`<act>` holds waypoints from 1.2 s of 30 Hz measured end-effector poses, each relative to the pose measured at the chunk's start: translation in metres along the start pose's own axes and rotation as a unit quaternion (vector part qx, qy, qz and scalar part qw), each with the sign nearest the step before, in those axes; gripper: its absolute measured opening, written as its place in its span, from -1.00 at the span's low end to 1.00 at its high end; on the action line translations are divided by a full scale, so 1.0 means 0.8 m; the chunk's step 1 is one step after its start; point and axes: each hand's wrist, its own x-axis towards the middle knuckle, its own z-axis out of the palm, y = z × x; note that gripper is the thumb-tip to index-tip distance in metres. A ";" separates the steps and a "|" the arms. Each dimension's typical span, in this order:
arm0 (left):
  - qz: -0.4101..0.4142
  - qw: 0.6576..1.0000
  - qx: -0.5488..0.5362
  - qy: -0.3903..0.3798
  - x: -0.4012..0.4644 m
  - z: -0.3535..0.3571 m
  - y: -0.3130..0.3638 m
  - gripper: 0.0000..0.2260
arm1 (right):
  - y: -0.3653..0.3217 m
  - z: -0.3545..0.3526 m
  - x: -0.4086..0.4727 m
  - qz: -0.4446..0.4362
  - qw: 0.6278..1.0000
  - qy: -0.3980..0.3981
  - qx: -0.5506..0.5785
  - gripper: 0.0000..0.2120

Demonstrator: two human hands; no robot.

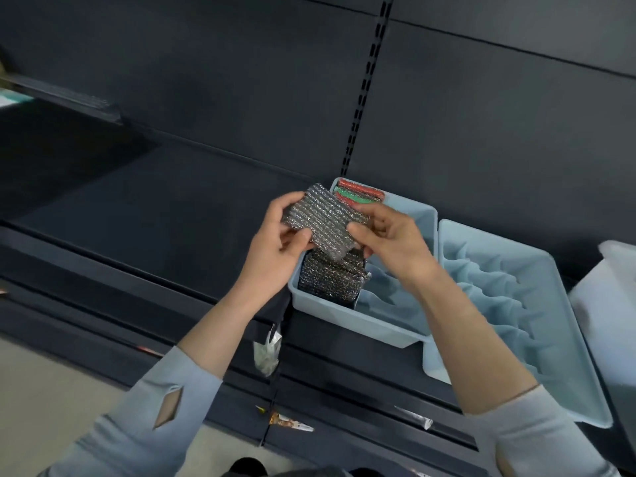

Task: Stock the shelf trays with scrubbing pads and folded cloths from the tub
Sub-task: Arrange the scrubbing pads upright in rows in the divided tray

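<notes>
A silver metallic scrubbing pad (318,220) is held above the left light-blue shelf tray (347,320). My left hand (275,244) grips its left end and my right hand (385,235) pinches its right end. Below it, several dark silver pads (328,278) stand in the tray's front left slots. Red and green pads (358,196) fill the tray's far end. A second light-blue tray (516,304) with ridged slots sits to the right and holds nothing.
The trays rest on a dark shelf (155,208) with a dark back panel and a slotted upright (364,87). A white tub (609,304) shows at the right edge. Price-tag strips and small wrappers hang on the lower shelf fronts.
</notes>
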 end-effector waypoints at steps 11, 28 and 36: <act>0.047 0.959 0.272 -0.059 -0.036 -0.024 -0.033 -0.58 | 0.032 -0.006 -0.064 -0.094 0.967 0.035 -0.235 -0.76; 0.048 0.948 0.309 -0.063 -0.038 -0.023 -0.042 -0.63 | 0.034 0.031 -0.054 -0.178 0.911 -0.010 -0.373 -0.85; 0.050 0.947 0.309 -0.065 -0.035 -0.023 -0.039 -0.63 | 0.026 0.032 -0.051 -0.196 0.898 0.020 -0.392 -0.88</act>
